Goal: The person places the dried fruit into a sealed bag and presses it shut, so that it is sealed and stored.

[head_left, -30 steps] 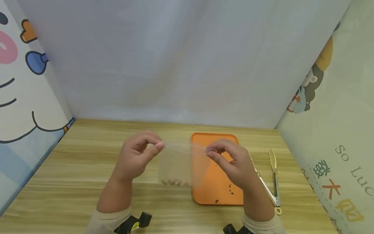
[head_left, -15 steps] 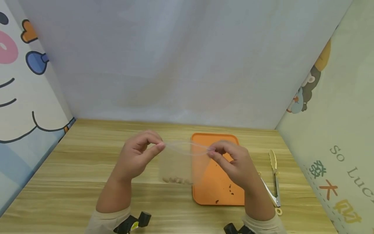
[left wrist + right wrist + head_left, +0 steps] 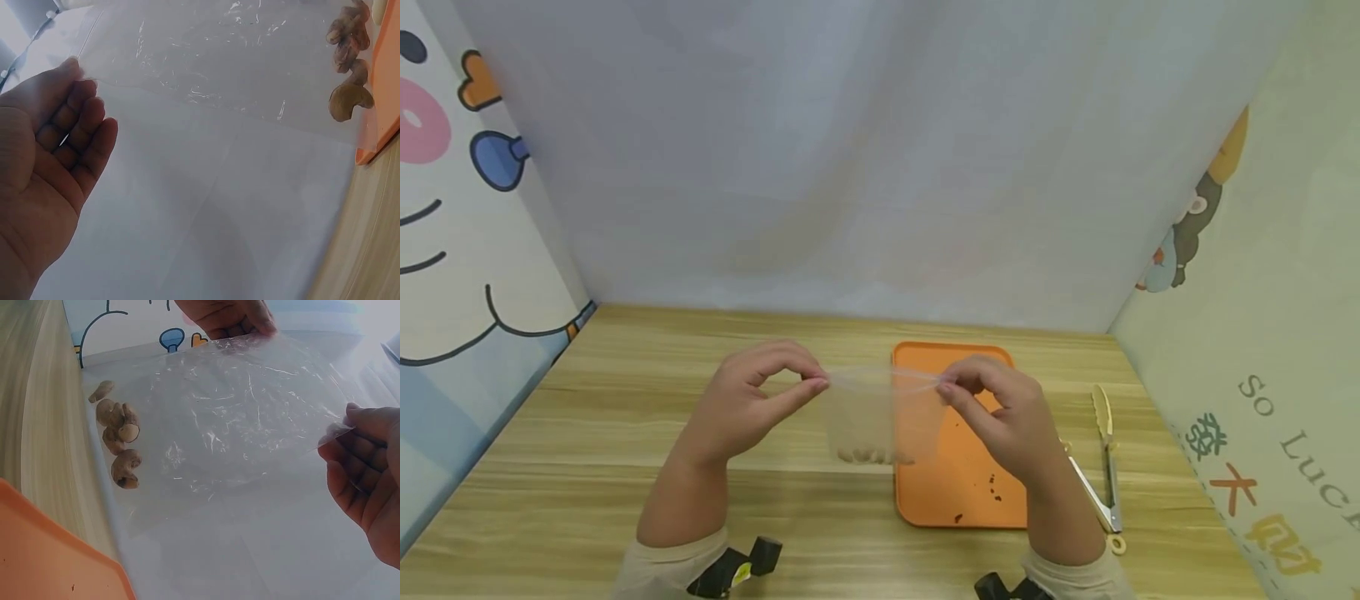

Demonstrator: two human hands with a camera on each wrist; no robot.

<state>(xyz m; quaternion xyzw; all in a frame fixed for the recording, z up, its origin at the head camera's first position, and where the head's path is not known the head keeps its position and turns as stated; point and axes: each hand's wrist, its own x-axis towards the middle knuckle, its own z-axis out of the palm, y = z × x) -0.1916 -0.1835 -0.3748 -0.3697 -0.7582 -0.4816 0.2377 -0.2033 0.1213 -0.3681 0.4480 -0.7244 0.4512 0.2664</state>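
A clear plastic bag (image 3: 861,421) hangs between both hands, its mouth at the top slightly parted. My left hand (image 3: 745,400) pinches the left corner of the mouth between thumb and forefinger. At the opposite corner, my right hand (image 3: 1003,412) pinches the film the same way. Several brown, skin-on cashews (image 3: 119,431) lie gathered along the bottom of the bag. The right wrist view shows the film wrinkled and shiny, with the right hand's other fingers loosely bent below the corner.
Behind the bag and right forearm, an orange tray (image 3: 940,500) lies on the wooden table (image 3: 587,450), with a few dark crumbs (image 3: 995,487) on it. Metal tongs (image 3: 1108,479) with yellowish tips lie spread to its right. A pale cloth (image 3: 850,167) backs the table.
The bag's mouth, nearly flat at first, has parted into a narrow oval. The left hand has shifted slightly right, and the bag's bottom with the cashews has risen and moved right.
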